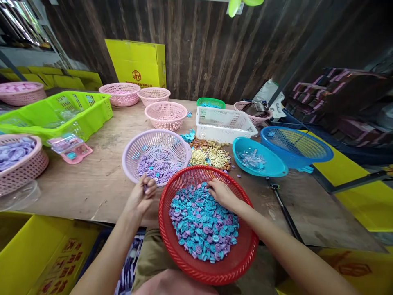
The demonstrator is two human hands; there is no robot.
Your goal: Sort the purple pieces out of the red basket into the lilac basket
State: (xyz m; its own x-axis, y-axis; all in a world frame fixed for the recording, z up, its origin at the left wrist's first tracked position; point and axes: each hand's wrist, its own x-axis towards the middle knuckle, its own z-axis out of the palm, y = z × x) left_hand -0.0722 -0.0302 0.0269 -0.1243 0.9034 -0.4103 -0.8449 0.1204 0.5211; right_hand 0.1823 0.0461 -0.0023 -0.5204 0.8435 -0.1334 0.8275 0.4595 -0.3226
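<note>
Purple and teal discs [202,223] lie mixed in a heap in the red basket [242,256], which rests on the person's lap against the near edge of the worktop [101,180]. The right hand [221,193] is down on the far side of that heap, fingers curled into the pieces as if picking one out; its grip is pressed together at the tips, though what it pinches, if anything, is hidden among the discs. The left hand [141,197] hovers just beside the red rim, at the near lip of the lilac basket [135,157], and its grip is closed around something small and dark-purple that barely shows between thumb and fingers. That lilac basket holds mostly purple discs [155,170] with a few teal ones among them, so the sorting looks best done by taking one colour only, lifting each piece clear of its neighbours so none tags along, and letting the left hand empty well inside the lilac rim rather than at its edge. Keeping the red basket level on the lap should stop the heap sliding. Farther out on the worktop sit a teal bowl [267,166] of clear pieces, a blue basket [296,145], a white tray [224,123], pink baskets [166,114] and a green crate [61,112].
</note>
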